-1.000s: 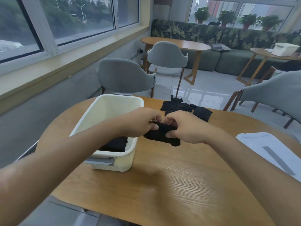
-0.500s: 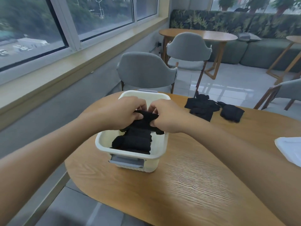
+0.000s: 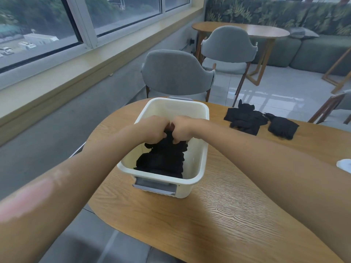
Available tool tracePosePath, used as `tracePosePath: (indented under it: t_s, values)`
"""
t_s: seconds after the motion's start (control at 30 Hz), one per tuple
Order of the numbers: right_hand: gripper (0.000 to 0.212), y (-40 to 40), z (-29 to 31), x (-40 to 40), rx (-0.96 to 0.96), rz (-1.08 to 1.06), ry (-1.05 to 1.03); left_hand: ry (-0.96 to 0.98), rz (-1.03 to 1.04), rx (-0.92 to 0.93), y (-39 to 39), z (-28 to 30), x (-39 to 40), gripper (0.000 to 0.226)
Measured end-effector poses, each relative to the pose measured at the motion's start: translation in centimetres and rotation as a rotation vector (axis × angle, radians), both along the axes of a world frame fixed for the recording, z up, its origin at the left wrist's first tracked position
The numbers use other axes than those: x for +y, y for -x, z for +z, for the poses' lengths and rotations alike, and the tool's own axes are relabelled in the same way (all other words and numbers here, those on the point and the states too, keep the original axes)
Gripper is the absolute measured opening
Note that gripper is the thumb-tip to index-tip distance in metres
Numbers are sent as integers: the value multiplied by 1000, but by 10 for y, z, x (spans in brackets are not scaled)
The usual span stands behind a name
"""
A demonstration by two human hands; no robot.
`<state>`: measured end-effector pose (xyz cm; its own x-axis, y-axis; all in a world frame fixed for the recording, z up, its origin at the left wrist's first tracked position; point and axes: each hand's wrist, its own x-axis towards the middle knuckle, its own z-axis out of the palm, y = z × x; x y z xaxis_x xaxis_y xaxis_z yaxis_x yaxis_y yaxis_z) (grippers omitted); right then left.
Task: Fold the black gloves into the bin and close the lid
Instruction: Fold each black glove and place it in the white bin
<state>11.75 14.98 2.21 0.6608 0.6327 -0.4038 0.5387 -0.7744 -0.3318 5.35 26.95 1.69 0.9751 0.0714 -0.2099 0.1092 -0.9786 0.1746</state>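
Gloves [image 3: 163,158] sat piled inside the white bin [image 3: 199,168] | left hand [image 3: 152,130] and right hand [image 3: 183,130] both pinched the top glove | more gloves [image 3: 245,119] lay on the table [image 3: 218,215]

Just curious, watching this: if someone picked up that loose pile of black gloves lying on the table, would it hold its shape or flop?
Probably flop: the loose gloves lie crumpled, cuffs sticking up unevenly. They look like soft, light fabric, much like the glove bunching under both hands in the bin. They are unlikely to roll or slide, since they sit flat on the table.
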Motion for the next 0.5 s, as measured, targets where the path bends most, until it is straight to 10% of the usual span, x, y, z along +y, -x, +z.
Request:
tracePosePath:
  t_s: [0.33, 0.5]
  values:
    - [36, 5, -17, 7, 207, 7, 103, -31, -46, 165, 2, -19, -1, 29]
    - [31, 7, -21, 11, -61, 63, 195, -131, -57, -40, 5, -25, -1, 24]
